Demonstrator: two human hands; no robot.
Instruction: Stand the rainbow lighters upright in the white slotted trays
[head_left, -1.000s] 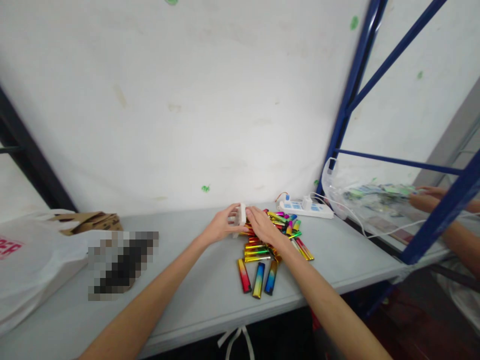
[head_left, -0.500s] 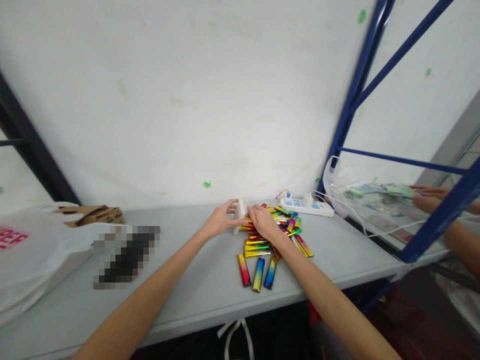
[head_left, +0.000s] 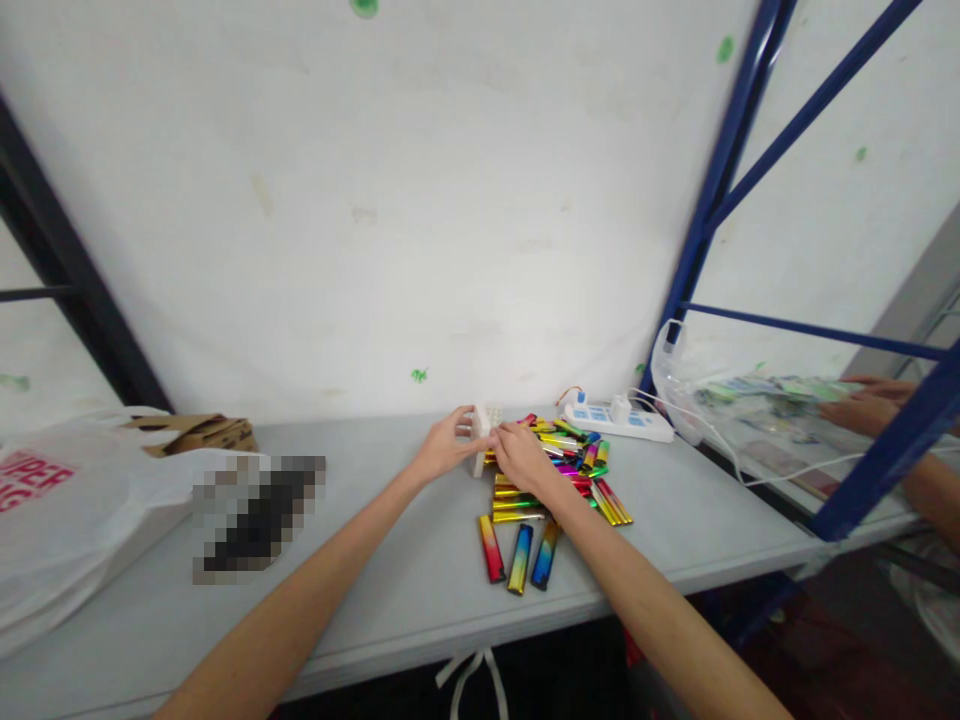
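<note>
On the grey counter (head_left: 390, 572), the left hand (head_left: 448, 445) grips an upright white rectangular slab (head_left: 481, 424); the right hand (head_left: 521, 455), its grip unclear, lies immediately right.

Mirror-glossy, metallic-looking wraps gleam on lighters (head_left: 520, 560) over a smooth, matt grey tabletop (head_left: 375, 550), while a dull-finished white block (head_left: 481, 423) appears to be plastic. The power strip (head_left: 656, 428) is smooth white plastic, the blue frame (head_left: 699, 225) shiny painted metal. A thin, creased plastic bag (head_left: 112, 520) contrasts with matt brown cardboard (head_left: 217, 436) and a flat-finished, scuffed wall (head_left: 465, 230).
</note>
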